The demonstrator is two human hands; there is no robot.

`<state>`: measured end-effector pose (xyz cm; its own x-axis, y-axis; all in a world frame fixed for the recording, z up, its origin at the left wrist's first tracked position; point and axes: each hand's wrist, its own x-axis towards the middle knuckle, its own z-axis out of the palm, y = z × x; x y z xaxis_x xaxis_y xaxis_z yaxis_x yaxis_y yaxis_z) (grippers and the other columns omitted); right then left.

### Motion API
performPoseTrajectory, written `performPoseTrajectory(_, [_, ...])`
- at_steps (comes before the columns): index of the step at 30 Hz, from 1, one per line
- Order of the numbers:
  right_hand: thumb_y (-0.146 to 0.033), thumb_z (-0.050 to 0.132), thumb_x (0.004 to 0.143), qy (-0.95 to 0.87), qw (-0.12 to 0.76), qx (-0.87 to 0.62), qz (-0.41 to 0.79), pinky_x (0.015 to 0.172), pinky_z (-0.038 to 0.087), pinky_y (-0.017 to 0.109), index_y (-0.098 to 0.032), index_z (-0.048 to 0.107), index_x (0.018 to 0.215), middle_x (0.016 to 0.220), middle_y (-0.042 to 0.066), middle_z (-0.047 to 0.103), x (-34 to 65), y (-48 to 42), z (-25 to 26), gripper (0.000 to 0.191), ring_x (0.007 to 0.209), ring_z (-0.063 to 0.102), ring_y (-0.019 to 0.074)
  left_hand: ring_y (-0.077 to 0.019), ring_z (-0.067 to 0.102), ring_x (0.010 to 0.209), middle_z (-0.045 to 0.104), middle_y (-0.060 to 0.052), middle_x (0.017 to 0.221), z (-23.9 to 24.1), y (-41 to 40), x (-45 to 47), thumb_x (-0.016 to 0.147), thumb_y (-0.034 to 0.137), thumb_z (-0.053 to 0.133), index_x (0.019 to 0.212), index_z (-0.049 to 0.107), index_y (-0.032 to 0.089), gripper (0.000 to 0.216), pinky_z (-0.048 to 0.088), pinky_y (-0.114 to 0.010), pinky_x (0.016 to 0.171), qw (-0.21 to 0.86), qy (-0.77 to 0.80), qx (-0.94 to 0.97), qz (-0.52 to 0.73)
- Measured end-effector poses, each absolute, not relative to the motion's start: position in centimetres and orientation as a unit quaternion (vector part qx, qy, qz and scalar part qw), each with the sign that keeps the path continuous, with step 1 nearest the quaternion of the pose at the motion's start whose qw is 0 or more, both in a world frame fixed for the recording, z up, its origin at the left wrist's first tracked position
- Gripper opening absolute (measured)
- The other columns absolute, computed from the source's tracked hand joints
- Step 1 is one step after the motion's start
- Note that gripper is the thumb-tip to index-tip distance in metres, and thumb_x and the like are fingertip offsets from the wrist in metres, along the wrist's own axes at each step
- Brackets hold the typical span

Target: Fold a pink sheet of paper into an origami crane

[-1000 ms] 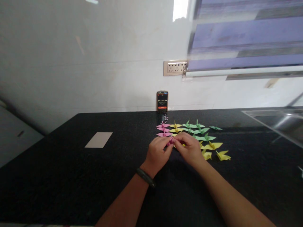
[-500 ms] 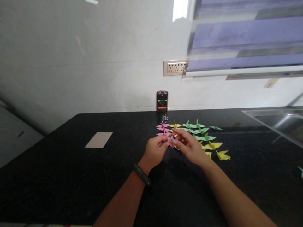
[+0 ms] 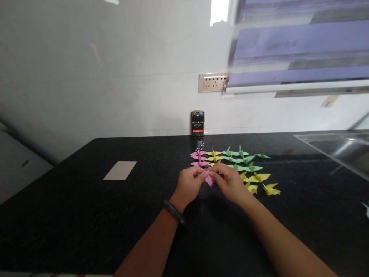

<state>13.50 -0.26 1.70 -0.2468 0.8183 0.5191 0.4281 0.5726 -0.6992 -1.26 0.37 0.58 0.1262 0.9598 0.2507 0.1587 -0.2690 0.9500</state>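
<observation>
Between my two hands is a folded piece of pink origami paper, its pointed end showing below the fingertips. My left hand pinches it from the left, and a dark bangle sits on that wrist. My right hand pinches it from the right, thumb close to the other thumb. The fingers cover the paper's upper part. Just beyond the hands stand pink paper cranes in a column, with yellow paper cranes beside them and several green paper cranes further right. More yellow cranes lie right of my right hand.
A pale square sheet of paper lies on the black countertop at the left. A phone showing a timer leans against the wall, with a small beaded item before it. A sink is set in at the right.
My right hand's fingers have come down and closed on the pink paper, next to the left fingertips. The paper has turned, its point now showing downward.
</observation>
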Motion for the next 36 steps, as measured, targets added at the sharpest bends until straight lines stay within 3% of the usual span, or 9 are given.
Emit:
performPoseTrajectory(4, [-0.030,0.049,0.081,-0.709,0.446,-0.430,0.338,0.057,0.041,0.024,-0.017,0.061,0.088,0.074,0.003,0.060,12.9,-0.2,1.4,0.019,0.062,0.053,0.0125,-0.0107,0.053,0.054,0.060,-0.001,0.058,0.8,0.5,-1.5,0.068,0.030,0.060,0.063,0.063,0.012,0.019,0.042,-0.021,0.052,0.423,0.438,0.595,0.525])
performPoseTrajectory(6, [-0.035,0.051,0.079,-0.702,0.433,-0.433,0.364,0.057,0.040,0.023,-0.016,0.060,0.083,0.070,0.001,0.059,12.6,0.0,1.2,0.020,0.061,0.051,0.0119,-0.0107,0.054,0.057,0.061,-0.001,0.060,0.9,0.6,-1.5,0.069,0.028,0.060,0.063,0.063,0.013,0.017,0.043,-0.021,0.056,0.417,0.429,0.585,0.547])
performPoseTrajectory(9, [-0.036,0.053,0.078,-0.710,0.425,-0.444,0.344,0.057,0.038,0.023,-0.016,0.056,0.068,0.063,0.000,0.055,12.7,0.1,1.1,0.023,0.060,0.048,0.0114,-0.0114,0.056,0.061,0.063,-0.002,0.065,0.8,0.6,-1.4,0.070,0.028,0.059,0.066,0.064,0.013,0.016,0.044,-0.022,0.060,0.411,0.422,0.587,0.556])
performPoseTrajectory(13, [-0.034,0.049,0.081,-0.740,0.392,-0.448,0.313,0.055,0.035,0.022,-0.016,0.055,0.067,0.061,-0.001,0.051,13.3,0.1,1.3,0.024,0.058,0.045,0.0107,-0.0126,0.057,0.063,0.066,-0.005,0.070,0.6,0.6,-1.2,0.070,0.028,0.060,0.075,0.066,0.012,0.017,0.045,-0.023,0.060,0.411,0.432,0.597,0.537])
performPoseTrajectory(18, [-0.038,0.046,0.082,-0.750,0.379,-0.439,0.319,0.053,0.034,0.022,-0.016,0.052,0.069,0.061,-0.002,0.048,13.2,-0.1,1.4,0.026,0.057,0.042,0.0103,-0.0128,0.057,0.060,0.065,-0.004,0.064,0.7,0.5,-1.3,0.067,0.025,0.062,0.066,0.067,0.012,0.014,0.045,-0.023,0.058,0.389,0.455,0.587,0.545])
performPoseTrajectory(26, [-0.038,0.048,0.080,-0.727,0.399,-0.477,0.291,0.049,0.030,0.022,-0.017,0.047,0.055,0.052,-0.004,0.042,12.8,0.1,1.0,0.033,0.051,0.039,0.0094,-0.0127,0.058,0.059,0.065,-0.003,0.062,0.7,0.1,-0.5,0.066,0.025,0.062,0.065,0.066,0.013,0.013,0.045,-0.024,0.059,0.399,0.449,0.542,0.588])
performPoseTrajectory(32, [-0.036,0.048,0.080,-0.678,0.443,-0.475,0.344,0.046,0.031,0.021,-0.017,0.053,0.070,0.054,-0.005,0.042,14.1,0.7,1.2,0.022,0.048,0.037,0.0087,-0.0112,0.056,0.055,0.062,-0.002,0.059,0.3,0.2,-0.2,0.062,0.028,0.066,0.065,0.060,0.012,0.018,0.043,-0.023,0.055,0.510,0.453,0.498,0.535])
performPoseTrajectory(36, [-0.033,0.050,0.079,-0.677,0.478,-0.459,0.320,0.054,0.038,0.022,-0.017,0.055,0.074,0.063,-0.002,0.051,14.3,0.7,1.4,0.018,0.057,0.046,0.0107,-0.0096,0.055,0.054,0.062,-0.002,0.060,0.3,-0.3,0.1,0.060,0.026,0.068,0.066,0.061,0.010,0.018,0.041,-0.020,0.053,0.579,0.424,0.516,0.468])
